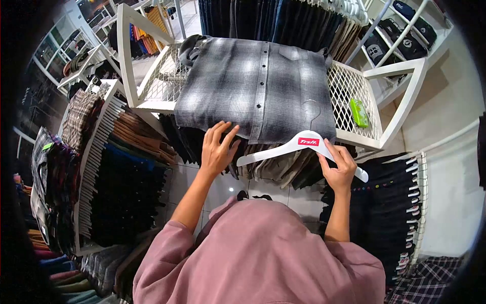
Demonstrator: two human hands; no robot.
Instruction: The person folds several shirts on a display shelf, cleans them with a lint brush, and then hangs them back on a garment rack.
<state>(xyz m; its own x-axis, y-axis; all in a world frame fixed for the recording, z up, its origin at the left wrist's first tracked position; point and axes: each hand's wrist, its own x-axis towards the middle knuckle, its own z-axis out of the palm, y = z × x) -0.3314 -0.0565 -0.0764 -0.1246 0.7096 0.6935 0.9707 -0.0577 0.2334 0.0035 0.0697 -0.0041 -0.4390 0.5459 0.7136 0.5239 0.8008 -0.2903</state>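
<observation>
A grey and black plaid shirt [228,76] lies buttoned and spread on a white mesh rack [354,83], its bottom hem toward me. My right hand [339,164] is closed on the right arm of a white hanger [283,149], thumb in front beside its red label. The hanger's metal hook rests over the shirt's lower right part. At the hem's lower left, my left hand [218,147] has its fingers apart, fingertips at the fabric edge, holding nothing.
A bright green packet [359,112] lies on the mesh at the right. Dark trousers [283,20] hang behind the rack. Clothes on white hangers [101,167] line the left, and black garments [379,202] hang at the right. Folded caps or bags [400,40] sit on shelves at the upper right.
</observation>
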